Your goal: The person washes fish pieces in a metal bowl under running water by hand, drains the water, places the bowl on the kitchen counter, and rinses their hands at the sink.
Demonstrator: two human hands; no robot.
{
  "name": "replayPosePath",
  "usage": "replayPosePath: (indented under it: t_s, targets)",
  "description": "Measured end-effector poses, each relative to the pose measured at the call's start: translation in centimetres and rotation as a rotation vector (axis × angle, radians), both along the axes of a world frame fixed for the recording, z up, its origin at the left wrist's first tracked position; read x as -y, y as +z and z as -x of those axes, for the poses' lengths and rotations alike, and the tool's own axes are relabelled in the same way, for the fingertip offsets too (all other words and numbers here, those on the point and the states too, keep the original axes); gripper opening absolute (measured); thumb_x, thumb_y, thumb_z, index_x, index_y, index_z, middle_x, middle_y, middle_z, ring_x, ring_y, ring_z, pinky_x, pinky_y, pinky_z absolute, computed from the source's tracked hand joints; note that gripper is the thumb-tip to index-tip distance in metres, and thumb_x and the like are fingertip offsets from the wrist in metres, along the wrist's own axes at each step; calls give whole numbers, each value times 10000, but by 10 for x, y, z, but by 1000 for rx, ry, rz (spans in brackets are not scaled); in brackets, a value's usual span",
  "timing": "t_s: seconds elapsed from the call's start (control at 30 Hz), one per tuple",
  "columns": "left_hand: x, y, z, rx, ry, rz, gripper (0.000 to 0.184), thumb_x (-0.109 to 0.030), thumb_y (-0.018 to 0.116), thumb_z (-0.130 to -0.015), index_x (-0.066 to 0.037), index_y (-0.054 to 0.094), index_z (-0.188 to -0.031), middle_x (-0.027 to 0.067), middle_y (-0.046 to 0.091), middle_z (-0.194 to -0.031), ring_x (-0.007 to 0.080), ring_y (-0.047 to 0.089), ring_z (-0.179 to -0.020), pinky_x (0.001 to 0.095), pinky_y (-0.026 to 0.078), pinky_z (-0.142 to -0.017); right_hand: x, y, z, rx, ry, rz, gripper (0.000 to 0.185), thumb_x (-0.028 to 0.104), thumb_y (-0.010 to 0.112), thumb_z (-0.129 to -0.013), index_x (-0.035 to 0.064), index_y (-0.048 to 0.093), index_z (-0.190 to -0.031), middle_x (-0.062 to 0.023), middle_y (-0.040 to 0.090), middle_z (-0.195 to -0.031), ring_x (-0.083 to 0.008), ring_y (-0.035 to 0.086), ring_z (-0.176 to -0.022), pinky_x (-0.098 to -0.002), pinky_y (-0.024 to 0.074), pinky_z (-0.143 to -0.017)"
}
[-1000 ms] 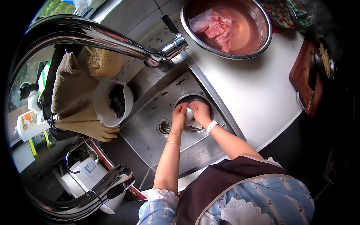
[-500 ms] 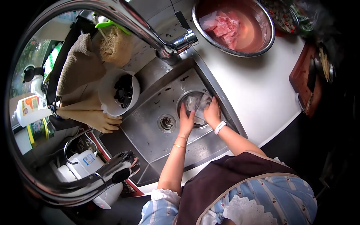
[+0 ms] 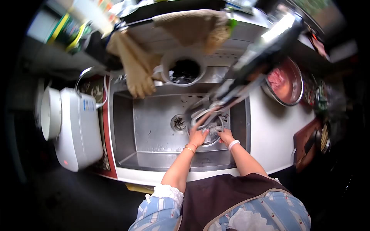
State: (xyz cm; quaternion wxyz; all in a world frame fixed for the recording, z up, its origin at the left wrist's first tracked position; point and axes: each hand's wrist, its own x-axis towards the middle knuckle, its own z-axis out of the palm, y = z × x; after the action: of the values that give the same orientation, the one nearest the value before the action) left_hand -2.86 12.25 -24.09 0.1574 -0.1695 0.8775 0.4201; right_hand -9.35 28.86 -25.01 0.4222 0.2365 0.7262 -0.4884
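Two hands, the left hand (image 3: 198, 137) and right hand (image 3: 226, 136), curl at opposite sides of a round, shiny metal bowl (image 3: 211, 145) inside the sink (image 3: 154, 133); their grip is unclear. Pale, translucent pieces (image 3: 212, 134) fill it partly. Beyond the sink: a white tub (image 3: 165, 63), dark inside.

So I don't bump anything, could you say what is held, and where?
The left hand and right hand seem to hold the metal bowl by opposite rim sides.
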Motion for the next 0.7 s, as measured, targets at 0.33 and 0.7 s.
replayPosePath:
  t_s: [0.33,0.7]
  targets:
    - [11,-12,-14,-69,182,-47,771,-490,524,-829,-164,180,-1438,265,190,-1435,434,180,-1324,472,155,-1085,40,28,-13,-153,23,-57,99,12,540,-769,-34,611,-821,-78,561,-624,-152,492,-415,-284,364,-335]
    - [5,-18,-10,-109,252,-91,793,-564,537,-790,-289,168,-1435,186,150,-1473,464,191,-1300,487,220,-1061,66,64,-6,-282,245,-296,160,71,537,-780,-53,630,-818,-153,601,-633,-200,570,-437,-315,418,-366]
